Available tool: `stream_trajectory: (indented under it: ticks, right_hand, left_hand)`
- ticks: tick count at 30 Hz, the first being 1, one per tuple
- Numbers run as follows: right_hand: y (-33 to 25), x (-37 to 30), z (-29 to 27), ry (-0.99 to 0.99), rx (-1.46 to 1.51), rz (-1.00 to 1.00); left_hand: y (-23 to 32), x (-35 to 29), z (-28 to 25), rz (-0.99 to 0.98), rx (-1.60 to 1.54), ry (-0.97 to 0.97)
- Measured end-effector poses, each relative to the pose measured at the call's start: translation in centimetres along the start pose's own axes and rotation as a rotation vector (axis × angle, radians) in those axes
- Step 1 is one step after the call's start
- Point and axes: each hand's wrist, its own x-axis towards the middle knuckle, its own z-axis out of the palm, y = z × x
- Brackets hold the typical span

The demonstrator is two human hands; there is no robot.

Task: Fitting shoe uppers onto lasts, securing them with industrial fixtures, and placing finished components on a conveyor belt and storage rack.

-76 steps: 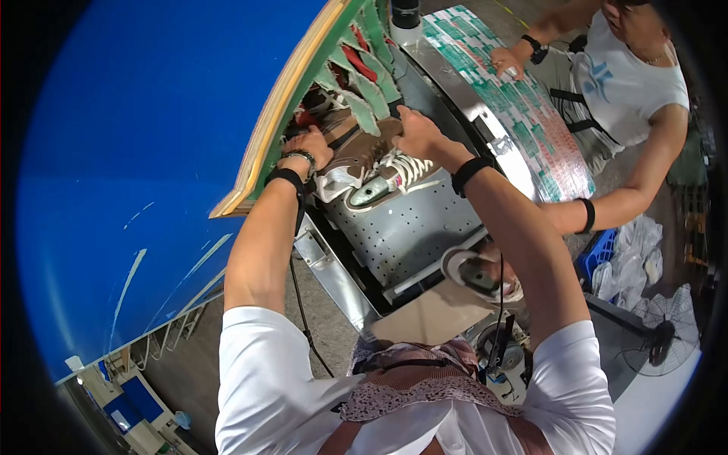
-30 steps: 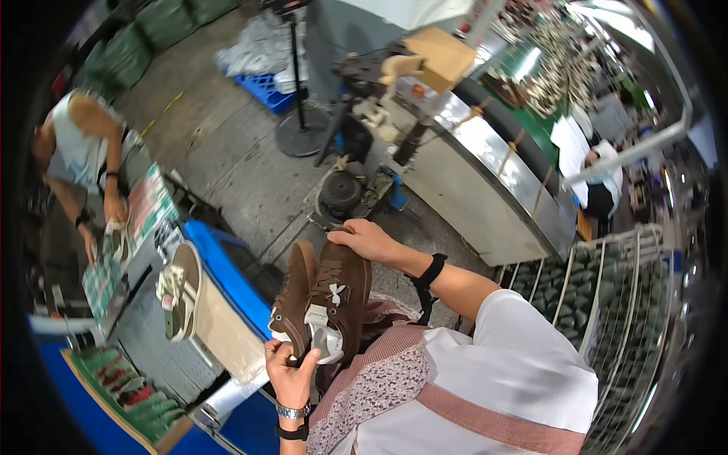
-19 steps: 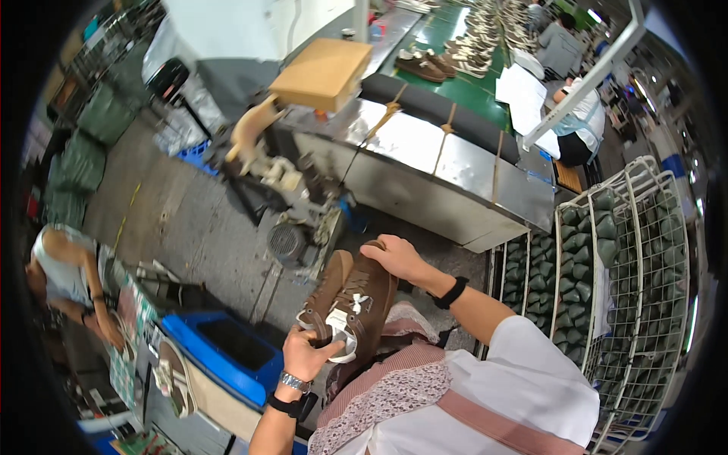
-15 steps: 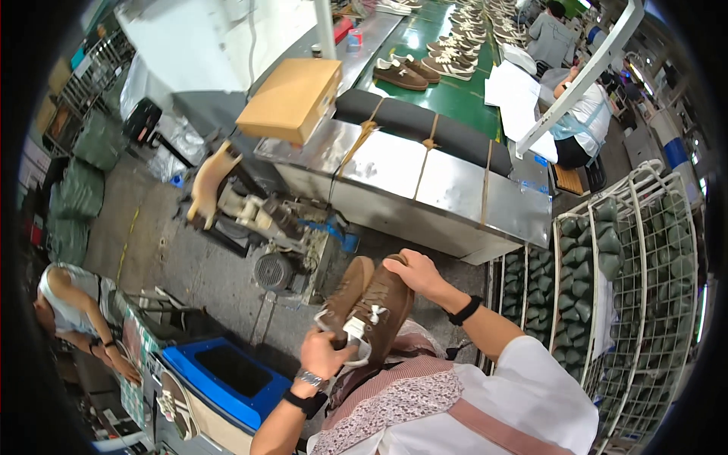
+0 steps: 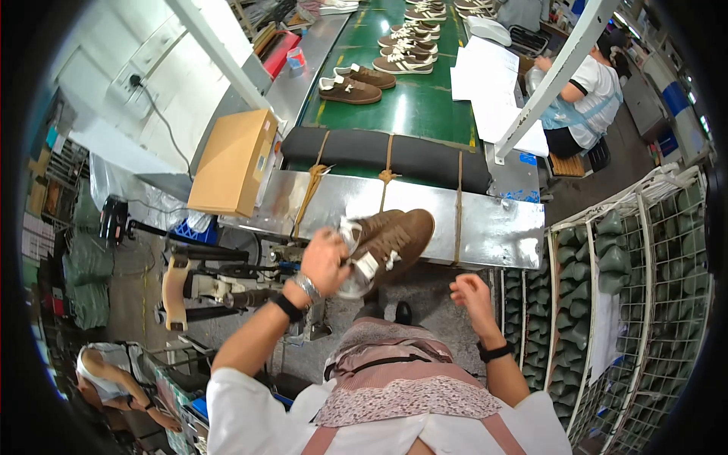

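Observation:
A pair of brown lace-up shoes [image 5: 402, 239] is in my left hand [image 5: 326, 262], which is closed on them at the heel ends. Their toes point away from me and to the right, above the near edge of the metal table end. White tags and a pale lining show near the laces. My right hand [image 5: 472, 297] is apart from the shoes, to their right and nearer to me. Its fingers are loosely curled, with nothing seen in them.
Ahead, a green conveyor belt [image 5: 364, 121] carries several brown shoes [image 5: 406, 61] beyond a dark padded roller [image 5: 356, 152]. A cardboard box [image 5: 231, 163] sits left on the metal table end [image 5: 425, 201]. Wire racks [image 5: 644, 273] of green shoe lasts stand right. People sit at far right and lower left.
I have turned toward the belt. My right hand has let go of the shoes and moved aside to the right. My left hand has carried them forward, over the table's edge.

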Motion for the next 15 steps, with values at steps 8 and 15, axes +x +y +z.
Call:
stream_trajectory:
  ticks: [8, 15]
  right_hand:
    - [9.0, -0.5, -2.8, 0.357, -0.061, 0.217]
    - [5.4, 0.5, 5.2, 0.444, -0.011, 0.342]
  left_hand:
    - [-15.3, 22.3, -3.2, 0.387, 0.120, -0.003]
    - [-27.9, 36.1, -2.4, 0.131, 0.530, 0.273]
